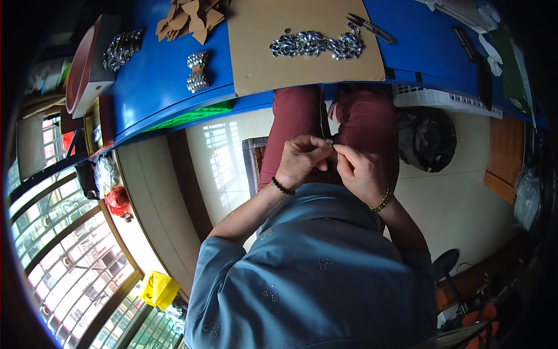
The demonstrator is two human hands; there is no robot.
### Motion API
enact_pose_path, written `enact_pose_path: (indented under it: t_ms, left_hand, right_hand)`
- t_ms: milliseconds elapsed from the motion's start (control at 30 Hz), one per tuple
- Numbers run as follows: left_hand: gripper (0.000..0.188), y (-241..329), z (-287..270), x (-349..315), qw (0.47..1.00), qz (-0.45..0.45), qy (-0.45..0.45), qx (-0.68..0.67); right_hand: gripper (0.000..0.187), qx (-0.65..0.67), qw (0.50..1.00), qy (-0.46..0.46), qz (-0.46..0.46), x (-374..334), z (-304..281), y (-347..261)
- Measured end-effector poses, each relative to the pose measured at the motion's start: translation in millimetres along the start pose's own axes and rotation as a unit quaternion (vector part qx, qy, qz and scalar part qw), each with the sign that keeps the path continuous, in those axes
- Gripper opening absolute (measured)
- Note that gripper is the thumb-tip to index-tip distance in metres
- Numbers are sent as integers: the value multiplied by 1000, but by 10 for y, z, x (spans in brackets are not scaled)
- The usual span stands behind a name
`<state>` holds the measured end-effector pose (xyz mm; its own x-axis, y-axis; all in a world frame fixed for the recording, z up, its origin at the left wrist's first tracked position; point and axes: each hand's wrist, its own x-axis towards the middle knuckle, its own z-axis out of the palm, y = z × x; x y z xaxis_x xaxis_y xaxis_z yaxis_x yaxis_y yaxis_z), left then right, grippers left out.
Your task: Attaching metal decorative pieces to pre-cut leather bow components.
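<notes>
Over my lap, my left hand (302,160) and my right hand (361,173) meet with their fingertips close together. Both are closed in a pinch. A tiny shiny silvery piece (329,142) shows at the left fingertips; its exact kind is too small to tell. Whatever the right fingertips pinch is hidden. In front of me, a heap of silvery faceted gems (317,45) lies on a brown cardboard sheet (256,70). Left of the sheet rests a bow-shaped piece covered in shiny gems (197,71). Brown bow-shaped cutouts (192,20) are piled beyond it.
Metal snips (371,28) lie across the sheet's far right edge, on the blue table (163,87). More silvery gems (122,50) sit at the left, beside a box with a round reddish front (81,70). A white plastic basket (442,100) and a black bag (428,138) are under the table.
</notes>
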<state>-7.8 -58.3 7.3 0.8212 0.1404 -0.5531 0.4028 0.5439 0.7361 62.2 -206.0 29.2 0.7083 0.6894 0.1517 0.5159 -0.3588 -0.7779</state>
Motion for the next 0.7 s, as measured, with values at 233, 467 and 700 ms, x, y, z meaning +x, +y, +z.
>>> enact_pose_path:
  t_ms: [233, 467, 700]
  left_hand:
    - [4, -20, 1, -12, 1000, 6, 1, -9]
    - [5, -106, 118, -62, 979, 111, 86, 145]
    - [9, -197, 31, 36, 877, 308, 132, 345]
  right_hand:
    - [17, 11, 1000, 4, -5, -7, 15, 2]
    - [8, 23, 999, 2, 37, 2, 87, 15]
    - [7, 93, 990, -6, 108, 65, 137, 35]
